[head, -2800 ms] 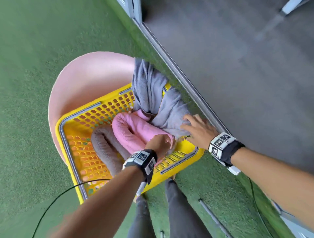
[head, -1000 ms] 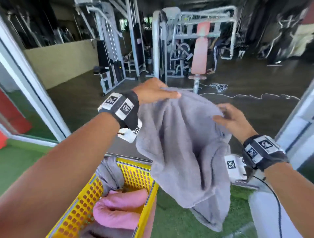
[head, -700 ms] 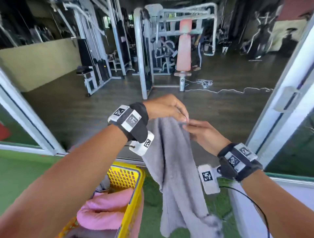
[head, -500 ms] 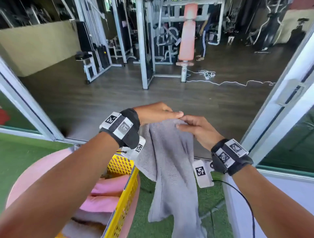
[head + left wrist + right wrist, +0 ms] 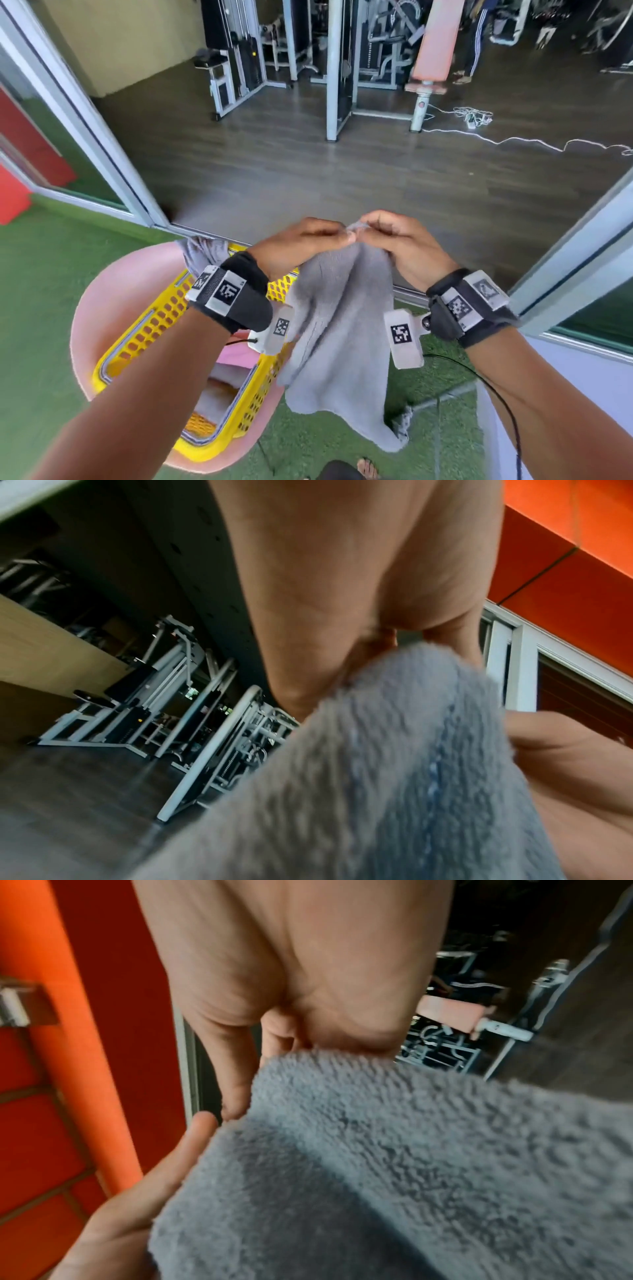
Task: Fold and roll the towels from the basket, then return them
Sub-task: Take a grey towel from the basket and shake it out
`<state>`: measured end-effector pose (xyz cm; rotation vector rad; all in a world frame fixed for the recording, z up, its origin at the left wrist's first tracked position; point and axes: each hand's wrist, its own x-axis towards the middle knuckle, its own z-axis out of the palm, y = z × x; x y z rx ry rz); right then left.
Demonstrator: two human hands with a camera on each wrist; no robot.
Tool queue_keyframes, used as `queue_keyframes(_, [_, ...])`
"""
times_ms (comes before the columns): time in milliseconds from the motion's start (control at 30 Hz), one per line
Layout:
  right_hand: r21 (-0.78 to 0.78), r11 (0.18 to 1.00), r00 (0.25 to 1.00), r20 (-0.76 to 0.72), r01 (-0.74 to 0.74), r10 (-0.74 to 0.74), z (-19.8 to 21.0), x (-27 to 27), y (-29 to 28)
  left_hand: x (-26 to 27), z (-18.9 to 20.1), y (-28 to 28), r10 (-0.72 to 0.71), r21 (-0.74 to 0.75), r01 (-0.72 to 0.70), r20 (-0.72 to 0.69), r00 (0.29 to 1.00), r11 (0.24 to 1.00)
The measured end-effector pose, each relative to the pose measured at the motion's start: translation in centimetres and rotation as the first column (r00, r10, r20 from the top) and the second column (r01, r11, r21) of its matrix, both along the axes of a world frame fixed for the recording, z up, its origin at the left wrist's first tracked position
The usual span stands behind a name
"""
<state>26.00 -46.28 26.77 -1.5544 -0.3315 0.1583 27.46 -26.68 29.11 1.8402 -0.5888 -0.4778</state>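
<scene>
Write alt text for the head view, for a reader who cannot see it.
Both hands, the left hand and the right hand, pinch the top edge of a grey towel that hangs in the air. Below left, a yellow basket holds more towels; gym machines stand beyond.

Head view looking down from above, both wrist views close along the palms, all sharing the grey towel (image 5: 337, 329)
</scene>
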Motion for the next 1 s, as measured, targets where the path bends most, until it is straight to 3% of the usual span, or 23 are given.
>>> queue_keyframes(100, [-0.073,0.997,0.999,0.038,-0.034,0.037,0.9,0.7,1.2,0.1,0.9,1.3,0.073,0.010,-0.074,0.078,0.994,0.997])
queue_keyframes(267, [0.000,0.995,0.992,-0.084,-0.095,0.094,1.7,1.6,2.3,0.9,1.6,2.3,0.218,-0.061,-0.209,0.211,0.953,0.976])
queue_keyframes(433, [0.041,0.998,0.997,0.059,0.043,-0.045,2.0,2.0,3.4,0.2,2.7,3.0,0.106,-0.019,-0.104,0.143,0.984,0.994])
queue_keyframes(500, [0.017,0.999,0.995,0.091,0.046,-0.047,2.1,2.0,4.0,0.8,3.2,3.5,0.117,0.000,-0.119,0.178,0.977,0.993])
queue_keyframes(567, [0.011,1.000,1.000,0.024,-0.008,0.008,1.7,1.9,4.5,1.4,3.8,3.8,0.170,-0.020,-0.170,0.231,0.958,0.985])
queue_keyframes(700, [0.215,0.976,0.981,-0.180,-0.037,0.077,-0.4,1.0,4.0,1.9,4.5,5.2,0.280,-0.097,-0.263,0.352,0.893,0.960])
queue_keyframes(767, [0.204,0.979,0.987,-0.154,-0.001,0.033,-0.8,0.7,3.3,1.9,3.7,6.2,0.334,-0.127,-0.309,0.344,0.878,0.943])
queue_keyframes(900, [-0.004,0.999,0.989,0.137,0.051,-0.050,1.5,1.7,3.4,0.9,0.6,5.3,0.139,0.015,-0.146,0.225,0.964,0.989])
queue_keyframes(1000, [-0.055,0.998,0.980,0.198,0.032,-0.021,3.3,2.1,4.5,0.2,0.5,3.6,0.119,-0.180,-0.109,0.042,0.992,0.978])
